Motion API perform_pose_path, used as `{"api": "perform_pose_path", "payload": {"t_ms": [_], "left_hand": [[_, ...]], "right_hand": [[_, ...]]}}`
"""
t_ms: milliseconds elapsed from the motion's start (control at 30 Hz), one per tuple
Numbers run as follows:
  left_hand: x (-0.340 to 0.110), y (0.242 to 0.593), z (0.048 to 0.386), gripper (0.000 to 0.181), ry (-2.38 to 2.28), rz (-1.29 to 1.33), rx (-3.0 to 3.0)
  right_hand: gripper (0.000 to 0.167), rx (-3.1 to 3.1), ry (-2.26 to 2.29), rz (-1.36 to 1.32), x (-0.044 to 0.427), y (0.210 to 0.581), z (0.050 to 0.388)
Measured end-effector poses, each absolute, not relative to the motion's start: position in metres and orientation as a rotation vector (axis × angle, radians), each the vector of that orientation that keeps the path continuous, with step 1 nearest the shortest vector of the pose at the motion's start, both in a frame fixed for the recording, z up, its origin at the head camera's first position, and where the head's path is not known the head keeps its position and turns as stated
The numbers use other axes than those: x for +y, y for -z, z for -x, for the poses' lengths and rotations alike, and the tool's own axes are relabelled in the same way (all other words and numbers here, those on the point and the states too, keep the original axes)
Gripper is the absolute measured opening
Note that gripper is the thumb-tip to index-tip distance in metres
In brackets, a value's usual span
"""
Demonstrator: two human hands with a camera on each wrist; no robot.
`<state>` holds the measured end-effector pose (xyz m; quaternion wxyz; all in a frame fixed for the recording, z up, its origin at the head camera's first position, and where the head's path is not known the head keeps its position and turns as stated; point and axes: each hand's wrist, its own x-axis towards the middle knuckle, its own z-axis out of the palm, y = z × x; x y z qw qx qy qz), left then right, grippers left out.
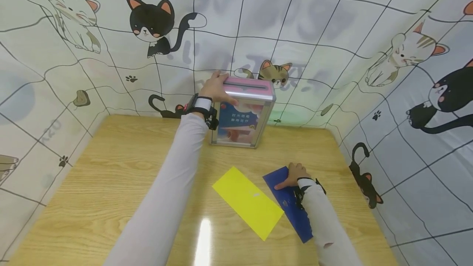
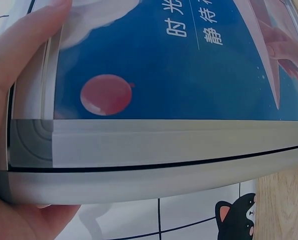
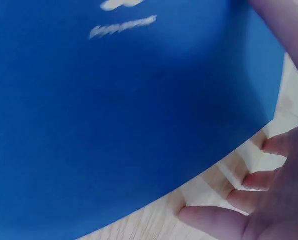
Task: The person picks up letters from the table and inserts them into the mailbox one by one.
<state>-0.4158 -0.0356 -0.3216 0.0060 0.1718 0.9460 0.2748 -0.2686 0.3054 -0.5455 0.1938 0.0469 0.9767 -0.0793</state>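
A slotted box (image 1: 240,112) with a pink top, silver metal frame and blue printed front stands upright at the table's back. My left hand (image 1: 216,88) grips its upper left corner, thumb on the front and fingers round the side. The left wrist view shows the box's frame (image 2: 178,145) lying between thumb and fingers. On the right lies a flat blue paper rectangle (image 1: 286,200) with small white print. My right hand (image 1: 293,174) rests at its far edge, thumb over the paper; in the right wrist view, the fingers (image 3: 213,220) touch the table just beyond that edge.
A yellow paper rectangle (image 1: 247,202) with a small pale mark lies flat, left of the blue one. The wooden table (image 1: 122,167) meets cat-printed, grid-lined cloth walls (image 1: 221,19) at the back and sides. The box's dark slot (image 1: 245,85) runs along its top.
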Motion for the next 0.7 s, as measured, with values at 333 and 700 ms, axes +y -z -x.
{"api": "perform_pose_path", "payload": {"t_ms": [333, 700], "left_hand": [[-0.034, 0.322, 0.415, 0.111, -0.863, -0.539, 2.963], [-0.035, 0.322, 0.414, 0.111, -0.855, -0.518, 2.971]], "right_hand": [[0.102, 2.736, 0.229, -0.142, 0.303, 0.526, 0.266], [0.094, 2.77, 0.233, -0.108, 0.311, 0.515, 0.271]]}}
